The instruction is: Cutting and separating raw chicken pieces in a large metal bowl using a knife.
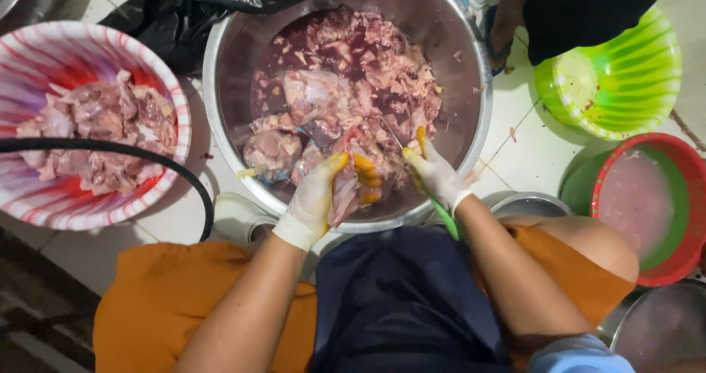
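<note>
Gripping meat piece (344, 193) w/ left hand (318, 196); right hand (434, 173) clasps knife (444, 217) beside it

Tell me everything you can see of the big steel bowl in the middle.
The steel bowl is wide, round and shiny, standing upright on the white tiled floor. It holds raw chicken pieces in dark reddish liquid. The gloved left hand grips a piece at its near rim; the gloved right hand works beside it.
</note>
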